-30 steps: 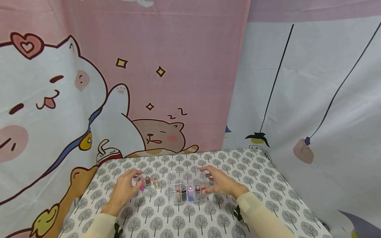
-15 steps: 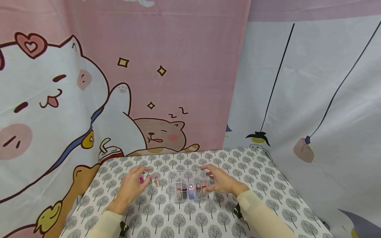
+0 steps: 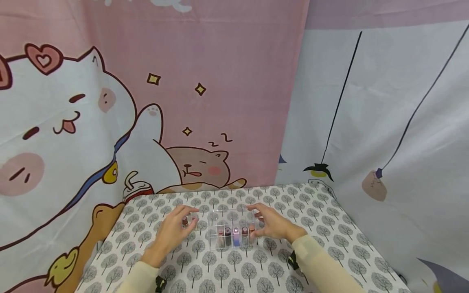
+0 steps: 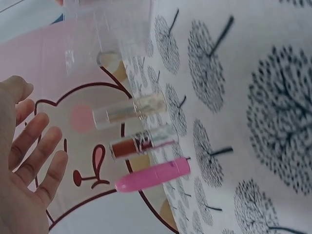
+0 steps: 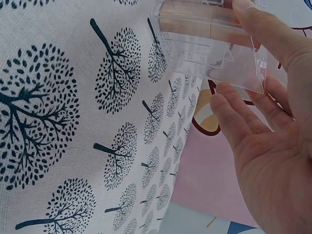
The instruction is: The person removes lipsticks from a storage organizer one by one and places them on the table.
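Observation:
A clear plastic lipstick organizer (image 3: 217,217) stands on the table, with several lipsticks (image 3: 236,237) upright in its front row. My right hand (image 3: 274,224) holds its right end, the thumb on the front corner and the fingers behind; the right wrist view shows the thumb against the clear organizer (image 5: 219,61). To the left, my left hand (image 3: 173,231) hovers with loosely bent fingers, nothing in its grasp. Beyond its fingers in the left wrist view stand a pink tube (image 4: 153,175), a red-brown lipstick (image 4: 124,148) and a clear-capped lipstick (image 4: 117,114). In the head view the hand hides the pink tube.
A tree-print cloth (image 3: 234,270) covers the table. Pink and white cartoon curtains (image 3: 249,101) hang directly behind its back edge and along the sides. The standing lipsticks are close together, left of the organizer.
My left hand has moved right, in front of the loose lipsticks, covering the pink tube in the head view. The right hand stays at the organizer.

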Motion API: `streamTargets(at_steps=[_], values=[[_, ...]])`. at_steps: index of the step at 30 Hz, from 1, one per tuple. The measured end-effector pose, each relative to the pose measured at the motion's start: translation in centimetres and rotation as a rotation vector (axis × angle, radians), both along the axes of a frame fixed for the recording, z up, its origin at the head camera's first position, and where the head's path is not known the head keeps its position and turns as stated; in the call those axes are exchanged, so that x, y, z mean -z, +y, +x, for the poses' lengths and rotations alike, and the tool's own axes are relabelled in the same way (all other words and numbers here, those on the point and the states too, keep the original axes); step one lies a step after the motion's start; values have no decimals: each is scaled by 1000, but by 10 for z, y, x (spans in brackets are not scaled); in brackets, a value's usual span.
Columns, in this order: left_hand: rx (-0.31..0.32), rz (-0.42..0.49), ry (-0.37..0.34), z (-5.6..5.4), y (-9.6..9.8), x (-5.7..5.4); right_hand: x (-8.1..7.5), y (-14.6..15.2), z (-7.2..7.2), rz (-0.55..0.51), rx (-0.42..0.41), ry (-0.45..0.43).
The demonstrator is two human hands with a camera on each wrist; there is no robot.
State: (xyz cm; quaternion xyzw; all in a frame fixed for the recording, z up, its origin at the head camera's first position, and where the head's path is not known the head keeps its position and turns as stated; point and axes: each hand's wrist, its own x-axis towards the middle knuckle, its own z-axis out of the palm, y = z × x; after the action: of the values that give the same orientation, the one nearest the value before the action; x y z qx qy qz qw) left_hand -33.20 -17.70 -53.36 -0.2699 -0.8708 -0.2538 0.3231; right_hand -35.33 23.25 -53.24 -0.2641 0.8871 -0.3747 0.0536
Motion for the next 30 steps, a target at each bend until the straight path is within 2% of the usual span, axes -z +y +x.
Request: streamTargets(at_steps=[5, 8, 13, 22, 30], values=[[32, -16, 16, 0, 13, -1, -1, 1, -3, -17, -4, -2], [61, -28, 2, -1, 20, 0, 0, 2, -4, -17, -4, 0], [71, -79, -11, 2, 29, 3, 2, 1, -5, -1, 5, 10], [88, -130, -53, 8, 42, 3, 3, 1, -3, -7, 8, -3], [126, -153, -25, 10, 51, 12, 1, 0, 0, 6, 9, -3]])
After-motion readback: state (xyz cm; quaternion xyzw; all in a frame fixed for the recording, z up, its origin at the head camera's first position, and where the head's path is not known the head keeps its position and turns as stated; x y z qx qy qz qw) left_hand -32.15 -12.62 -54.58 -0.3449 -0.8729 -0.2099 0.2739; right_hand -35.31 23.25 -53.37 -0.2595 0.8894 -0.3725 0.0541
